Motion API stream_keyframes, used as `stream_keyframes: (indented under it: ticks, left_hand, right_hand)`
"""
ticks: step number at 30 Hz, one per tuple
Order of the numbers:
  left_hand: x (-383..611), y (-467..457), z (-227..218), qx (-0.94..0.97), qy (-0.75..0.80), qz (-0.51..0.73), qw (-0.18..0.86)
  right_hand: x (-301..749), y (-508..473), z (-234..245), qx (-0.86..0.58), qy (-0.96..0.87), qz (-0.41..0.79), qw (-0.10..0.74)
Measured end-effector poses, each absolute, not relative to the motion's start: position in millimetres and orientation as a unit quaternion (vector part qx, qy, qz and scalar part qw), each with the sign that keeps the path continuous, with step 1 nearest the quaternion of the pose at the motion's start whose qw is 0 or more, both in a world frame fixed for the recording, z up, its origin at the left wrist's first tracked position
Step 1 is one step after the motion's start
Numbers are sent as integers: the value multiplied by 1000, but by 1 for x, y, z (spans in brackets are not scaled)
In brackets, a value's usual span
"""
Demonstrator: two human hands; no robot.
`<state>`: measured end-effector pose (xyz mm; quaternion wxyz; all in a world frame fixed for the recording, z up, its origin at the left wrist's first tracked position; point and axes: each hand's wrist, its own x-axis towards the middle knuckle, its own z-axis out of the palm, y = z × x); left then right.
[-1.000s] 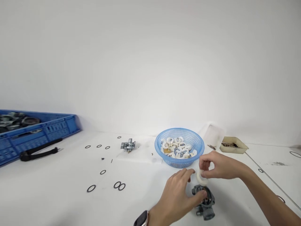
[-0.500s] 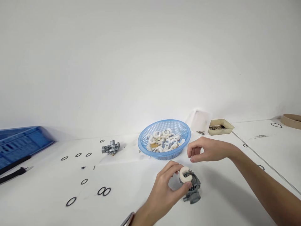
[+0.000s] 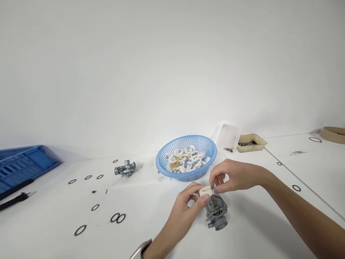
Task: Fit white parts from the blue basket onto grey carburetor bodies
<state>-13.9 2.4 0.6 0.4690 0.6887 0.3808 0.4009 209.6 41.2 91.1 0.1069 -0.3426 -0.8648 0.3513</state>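
My left hand [image 3: 185,203] is closed on a white C-shaped carburetor float [image 3: 206,191], thumb in front and fingers behind. The float is tilted edge-on, just above the far end of a grey carburetor body [image 3: 216,212]. That carburetor rests on the table with its open bowl side up, brass parts showing inside. My right hand [image 3: 229,177] is closed in a pinch at the float's right end, on a small dark metal part [image 3: 212,188] mostly hidden by the fingertips.
Behind my hands stands a blue basket [image 3: 161,169] of white floats. A second carburetor [image 3: 125,169] lies to the left, among several black rings [image 3: 80,230]. A cream tray [image 3: 258,146] and clear tray [image 3: 228,136] stand back right; a blue crate [image 3: 27,163] and black-handled tool [image 3: 16,199] lie far left.
My left hand has lifted and tilted the float off the carburetor, uncovering the brass parts. The right hand has come down and left to pinch at the float's end.
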Motion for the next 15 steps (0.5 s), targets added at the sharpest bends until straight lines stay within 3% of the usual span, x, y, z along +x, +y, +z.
stream_keyframes:
  ticks: [7, 15]
  left_hand:
    - [-15, 2, 5, 692, 392, 387, 467]
    - [-15, -1, 9, 728, 375, 357, 450]
  right_hand:
    - [206, 40, 88, -330, -872, 341, 117]
    - [211, 33, 102, -347, -866, 354, 59]
